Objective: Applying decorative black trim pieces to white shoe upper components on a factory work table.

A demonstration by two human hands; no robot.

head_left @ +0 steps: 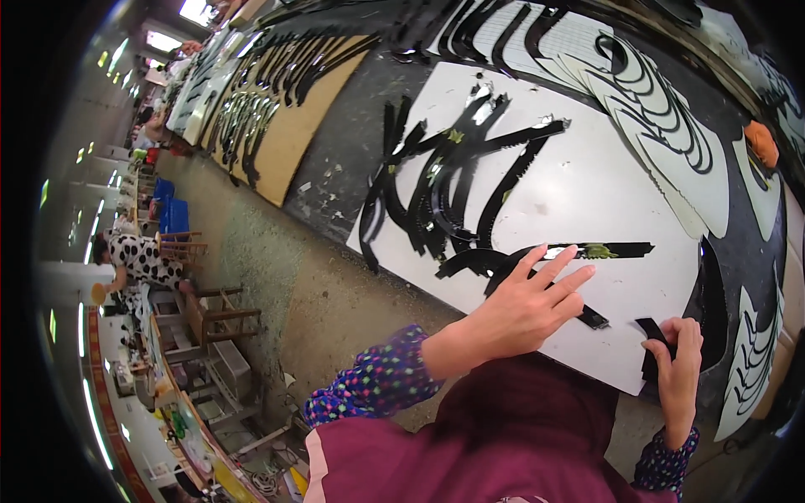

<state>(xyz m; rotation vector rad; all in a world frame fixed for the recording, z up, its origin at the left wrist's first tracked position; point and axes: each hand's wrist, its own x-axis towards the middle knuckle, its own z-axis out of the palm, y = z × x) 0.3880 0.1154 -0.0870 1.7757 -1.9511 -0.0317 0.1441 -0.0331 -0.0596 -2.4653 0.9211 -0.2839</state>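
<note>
My left hand (537,306) lies over a white board (579,193) with its fingers spread. Its fingertips rest at a straight, glossy black strip (629,250) that has a greenish patch; another dark strip (594,317) shows beneath the hand. At the board's near right corner, the thumb and fingers of my right hand (681,356) close on a short, flat black piece (650,331), partly hidden by the hand. A loose heap of curved and straight black strips (436,184) covers the left part of the board, some overhanging its edge.
White sheets with curved black lines (662,117) lie at the far right, near an orange object (761,144). A brown board (293,126) bears rows of black strips. Left of the table are wooden stools (205,318), blue bins (172,210) and a person in spotted clothing (142,256).
</note>
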